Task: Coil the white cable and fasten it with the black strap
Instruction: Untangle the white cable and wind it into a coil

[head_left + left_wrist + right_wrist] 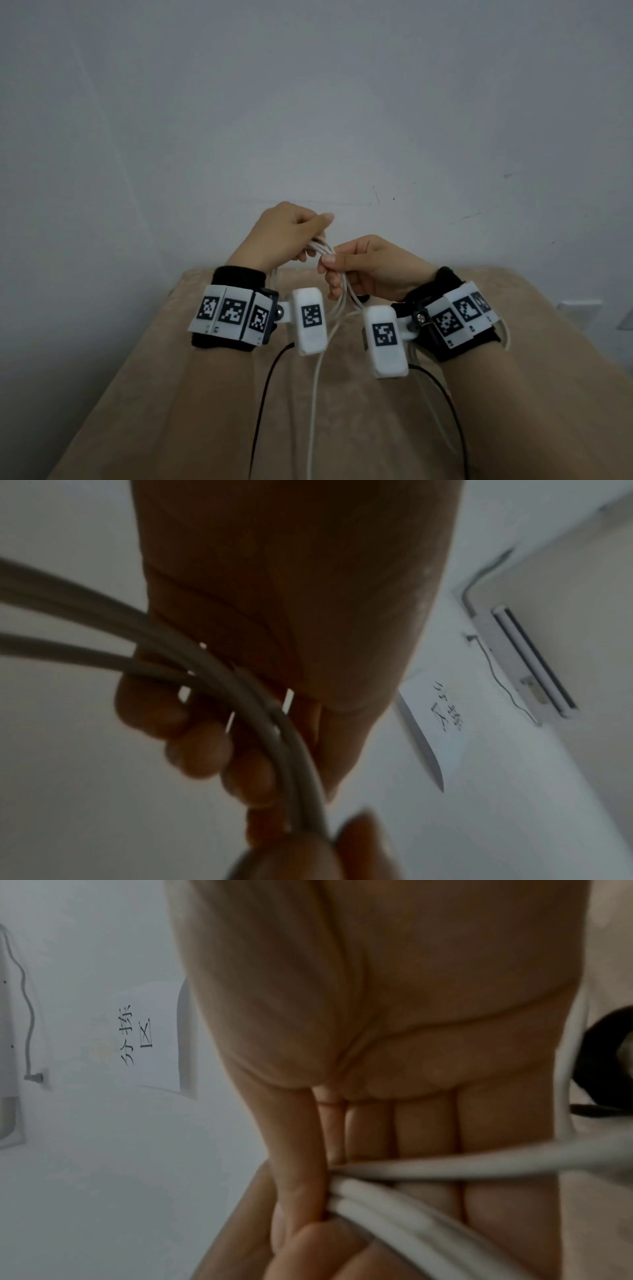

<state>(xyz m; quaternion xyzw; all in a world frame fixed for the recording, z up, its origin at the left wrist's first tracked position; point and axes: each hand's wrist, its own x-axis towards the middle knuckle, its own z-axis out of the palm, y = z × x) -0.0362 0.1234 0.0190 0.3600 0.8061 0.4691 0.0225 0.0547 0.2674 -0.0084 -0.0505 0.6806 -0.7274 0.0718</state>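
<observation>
My left hand (284,236) curls round the gathered loops of thin white round cable (323,251); just beside it, my right hand (359,267) pinches them. I'd keep turns even, feeding the slack gently.

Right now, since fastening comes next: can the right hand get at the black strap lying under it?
Probably yes, once freed: the black strap lies just below the right hand, nothing between, but that hand pinches the white cable; the left hand must hold alone.
</observation>
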